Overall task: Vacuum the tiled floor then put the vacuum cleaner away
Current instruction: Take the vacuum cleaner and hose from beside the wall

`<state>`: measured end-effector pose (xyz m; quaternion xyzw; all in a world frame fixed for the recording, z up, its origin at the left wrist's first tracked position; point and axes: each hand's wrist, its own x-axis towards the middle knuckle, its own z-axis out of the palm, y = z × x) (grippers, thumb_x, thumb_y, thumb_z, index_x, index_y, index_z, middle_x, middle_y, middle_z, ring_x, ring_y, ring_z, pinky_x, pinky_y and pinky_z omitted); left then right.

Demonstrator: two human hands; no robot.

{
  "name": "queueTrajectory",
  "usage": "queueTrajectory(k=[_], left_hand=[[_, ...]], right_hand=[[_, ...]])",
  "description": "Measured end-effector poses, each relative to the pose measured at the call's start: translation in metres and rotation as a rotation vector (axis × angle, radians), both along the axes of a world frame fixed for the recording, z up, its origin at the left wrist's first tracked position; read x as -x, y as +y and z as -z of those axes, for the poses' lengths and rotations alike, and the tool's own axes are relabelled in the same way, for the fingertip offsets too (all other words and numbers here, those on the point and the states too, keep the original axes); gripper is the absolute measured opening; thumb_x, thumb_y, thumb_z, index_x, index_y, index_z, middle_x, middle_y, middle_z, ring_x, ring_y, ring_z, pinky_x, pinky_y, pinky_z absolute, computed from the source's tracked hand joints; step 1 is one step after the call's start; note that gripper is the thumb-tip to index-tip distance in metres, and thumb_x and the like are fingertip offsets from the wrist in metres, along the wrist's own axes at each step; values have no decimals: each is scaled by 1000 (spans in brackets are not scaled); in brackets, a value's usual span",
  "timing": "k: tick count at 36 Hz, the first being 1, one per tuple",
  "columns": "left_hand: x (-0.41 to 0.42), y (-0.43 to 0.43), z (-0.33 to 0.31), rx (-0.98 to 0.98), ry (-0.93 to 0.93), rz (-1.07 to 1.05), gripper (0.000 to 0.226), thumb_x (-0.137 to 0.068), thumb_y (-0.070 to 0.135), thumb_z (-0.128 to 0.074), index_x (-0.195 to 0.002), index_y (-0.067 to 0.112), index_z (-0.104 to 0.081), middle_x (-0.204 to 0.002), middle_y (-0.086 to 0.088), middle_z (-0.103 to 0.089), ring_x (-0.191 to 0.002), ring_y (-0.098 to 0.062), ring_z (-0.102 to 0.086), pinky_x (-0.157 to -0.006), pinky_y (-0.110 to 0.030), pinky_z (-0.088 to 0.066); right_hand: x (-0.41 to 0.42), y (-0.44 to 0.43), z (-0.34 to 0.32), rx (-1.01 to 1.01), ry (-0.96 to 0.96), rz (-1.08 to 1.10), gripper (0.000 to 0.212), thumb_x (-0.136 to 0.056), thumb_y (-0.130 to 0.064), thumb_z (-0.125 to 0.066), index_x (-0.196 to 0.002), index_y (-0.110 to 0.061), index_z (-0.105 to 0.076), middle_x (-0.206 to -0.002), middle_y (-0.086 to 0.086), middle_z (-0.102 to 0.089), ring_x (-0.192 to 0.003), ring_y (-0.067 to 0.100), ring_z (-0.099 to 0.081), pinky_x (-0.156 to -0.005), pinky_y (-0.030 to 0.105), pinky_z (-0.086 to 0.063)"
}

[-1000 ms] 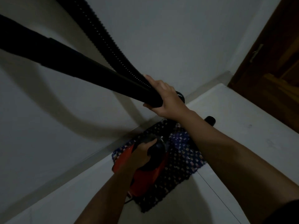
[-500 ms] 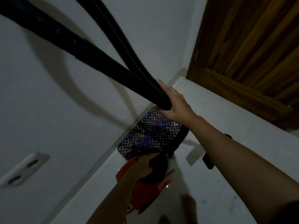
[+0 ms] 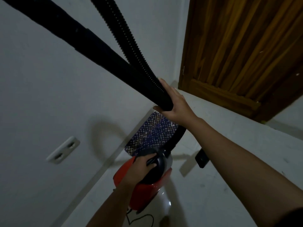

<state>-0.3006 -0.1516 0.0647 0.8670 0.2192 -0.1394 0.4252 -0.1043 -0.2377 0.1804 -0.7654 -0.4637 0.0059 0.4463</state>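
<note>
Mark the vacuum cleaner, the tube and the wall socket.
vacuum cleaner point(image 3: 145, 197), head view, red shell below the handle.
tube point(image 3: 98, 51), head view, mid-length of the smooth black pipe.
wall socket point(image 3: 63, 149), head view, middle of the white plate.

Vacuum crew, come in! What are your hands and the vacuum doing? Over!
Left hand grips red vacuum on top. Right hand holds black tube and hose. Patterned mat just ahead, by wall.
</note>
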Motion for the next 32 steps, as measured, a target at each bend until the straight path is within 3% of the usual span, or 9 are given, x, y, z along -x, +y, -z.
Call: queueTrajectory(k=[10, 13, 19, 24, 29, 32], left_hand=[[98, 9, 49, 44, 139, -21, 49, -93, 28, -55, -140, 24, -43, -144, -1, -47, -132, -17, -41, -103, -20, -29], [122, 19, 91, 54, 186, -26, 51, -92, 31, -56, -140, 23, -43, -144, -2, -46, -132, -17, -42, -100, -18, -28], [154, 42, 192, 49, 212, -36, 51, -91, 25, -57, -140, 19, -43, -144, -5, -46, -131, -17, -43, -105, -22, -32], [162, 59, 272, -15, 158, -44, 49, -92, 21, -57, -140, 19, -44, -143, -3, -47, -130, -16, -44, -94, -10, -28], [158, 81, 343, -57, 116, -50, 50, -91, 23, -59, -139, 24, -45, -144, -4, -46, -130, -18, -44, -99, -17, -31], [155, 94, 378, -122, 86, -13, 52, -89, 24, -62, -138, 25, -47, -144, -6, -47, -131, -20, -44, -105, -24, -33]], right_hand=[[88, 3, 53, -23, 68, 10, 84, -82, -44, -63, -151, -35, -17, -114, 4, -55, -101, 22, -56, -87, 50, -49], [108, 13, 94, -15, 90, -1, 85, -81, -41, -64, -152, -35, -17, -112, 3, -54, -100, 21, -56, -87, 46, -49], [136, 37, 202, -12, 82, -29, 85, -81, -43, -62, -153, -34, -18, -121, 14, -56, -105, 27, -58, -89, 48, -50], [143, 58, 285, -15, 64, -51, 84, -82, -42, -62, -154, -31, -19, -131, 17, -53, -116, 32, -56, -95, 52, -48], [143, 77, 344, -43, 42, -61, 85, -81, -49, -61, -152, -40, -15, -135, 15, -51, -121, 30, -54, -100, 51, -46], [141, 86, 370, -65, 23, -86, 86, -82, -46, -64, -153, -37, -16, -137, 18, -48, -123, 32, -51, -103, 51, -44]])
